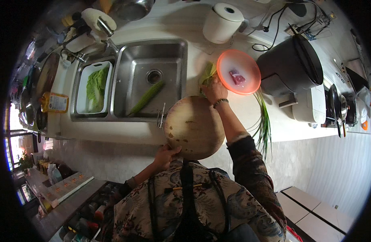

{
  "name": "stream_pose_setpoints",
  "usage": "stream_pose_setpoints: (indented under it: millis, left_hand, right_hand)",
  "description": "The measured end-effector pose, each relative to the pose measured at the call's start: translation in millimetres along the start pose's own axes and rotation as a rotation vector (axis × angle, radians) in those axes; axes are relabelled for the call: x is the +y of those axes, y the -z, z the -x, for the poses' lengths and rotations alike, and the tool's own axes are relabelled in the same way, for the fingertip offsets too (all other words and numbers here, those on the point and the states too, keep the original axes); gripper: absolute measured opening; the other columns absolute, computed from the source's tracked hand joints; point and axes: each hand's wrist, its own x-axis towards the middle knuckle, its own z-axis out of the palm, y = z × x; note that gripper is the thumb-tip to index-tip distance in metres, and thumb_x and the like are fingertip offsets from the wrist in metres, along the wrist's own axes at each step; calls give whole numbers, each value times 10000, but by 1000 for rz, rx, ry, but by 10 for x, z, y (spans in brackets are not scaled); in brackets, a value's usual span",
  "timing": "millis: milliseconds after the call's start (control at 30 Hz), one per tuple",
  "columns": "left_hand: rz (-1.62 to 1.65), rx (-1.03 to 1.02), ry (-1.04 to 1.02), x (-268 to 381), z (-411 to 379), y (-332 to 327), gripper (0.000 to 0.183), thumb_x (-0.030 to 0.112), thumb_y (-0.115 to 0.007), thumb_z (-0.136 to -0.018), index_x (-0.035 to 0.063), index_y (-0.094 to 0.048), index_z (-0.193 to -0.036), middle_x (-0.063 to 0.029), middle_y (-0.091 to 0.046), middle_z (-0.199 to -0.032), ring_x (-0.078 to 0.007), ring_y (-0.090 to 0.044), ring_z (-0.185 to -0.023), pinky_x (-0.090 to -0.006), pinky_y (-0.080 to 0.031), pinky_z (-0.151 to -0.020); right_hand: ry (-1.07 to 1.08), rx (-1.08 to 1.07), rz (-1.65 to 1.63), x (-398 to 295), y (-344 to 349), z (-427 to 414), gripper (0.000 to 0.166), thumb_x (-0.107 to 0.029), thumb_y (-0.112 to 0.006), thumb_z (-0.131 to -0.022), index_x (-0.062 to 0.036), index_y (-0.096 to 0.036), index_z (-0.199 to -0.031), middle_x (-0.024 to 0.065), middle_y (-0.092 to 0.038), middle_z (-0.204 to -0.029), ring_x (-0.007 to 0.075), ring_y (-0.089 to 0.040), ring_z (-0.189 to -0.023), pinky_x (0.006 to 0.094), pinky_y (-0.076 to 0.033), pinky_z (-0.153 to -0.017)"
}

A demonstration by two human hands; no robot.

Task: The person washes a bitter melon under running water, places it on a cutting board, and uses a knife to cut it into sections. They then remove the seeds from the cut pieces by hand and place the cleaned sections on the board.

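My left hand (pixel 165 157) grips the near left edge of a round wooden cutting board (pixel 194 127). The board has a metal handle and several dark wet spots, and it overhangs the counter's front edge. Beyond the board, my right hand (pixel 218 90), with a beaded bracelet at the wrist, has its fingers around some leafy greens (pixel 209 71). These lie on the counter against an orange-rimmed plastic bowl (pixel 239 59), and the hand partly hides them. A piece of raw red meat (pixel 236 77) sits in the bowl.
Left lies a steel double sink (pixel 134 66) with a long green gourd (pixel 147 96); a white basin (pixel 82 90) there holds a leafy cabbage (pixel 97 84). Scallions (pixel 264 124) hang over the counter edge. Behind stand a paper roll (pixel 223 24) and a dark grey appliance (pixel 289 63).
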Motion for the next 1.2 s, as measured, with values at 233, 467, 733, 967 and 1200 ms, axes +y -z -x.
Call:
stream_pose_setpoints:
  millis: [233,467,733,967,1200]
  left_hand:
    - [-229,-218,-99,82,74,-148,597,345,-523,-871,19,-276,-1306,-177,-379,-1279,-293,-471,-1116,-417,-411,-934]
    - [-681,-195,72,217,-368,-396,529,523,-415,-872,10,-546,-872,-98,-627,-749,-179,-609,-571,-281,-499,-502]
    - [36,-250,-585,586,-63,-311,468,363,-448,-912,73,-333,-1260,-51,-456,-1198,-158,-510,-1018,-311,-450,-818]
    - [406,26,-831,648,114,20,313,232,-532,-884,32,-510,-1124,-55,-582,-993,-137,-556,-910,-290,-455,-761]
    - [153,922,-1068,875,771,2092,265,73,-510,-847,70,-541,-1110,-32,-561,-932,-114,-537,-739,-270,-461,-650]
  right_hand:
    - [352,-172,-266,-627,-40,-355,281,-182,-524,-763,-8,-535,-984,211,-567,-958,358,-578,-840,412,-484,-704]
    - [205,-204,-946,-580,805,77,146,-41,-502,-717,37,-500,-840,122,-498,-694,184,-468,-618,306,-400,-574]
    - [446,-275,-621,-572,936,1060,334,-45,-536,-772,-4,-526,-1102,178,-557,-886,310,-559,-748,360,-454,-638]
    - [746,-245,-640,-1139,731,1430,290,-25,-589,-762,-37,-588,-1052,160,-587,-953,312,-591,-804,374,-489,-686]
    - [756,-266,-649,-1158,724,1447,172,-10,-593,-752,-18,-617,-922,158,-612,-871,300,-599,-786,352,-487,-676]
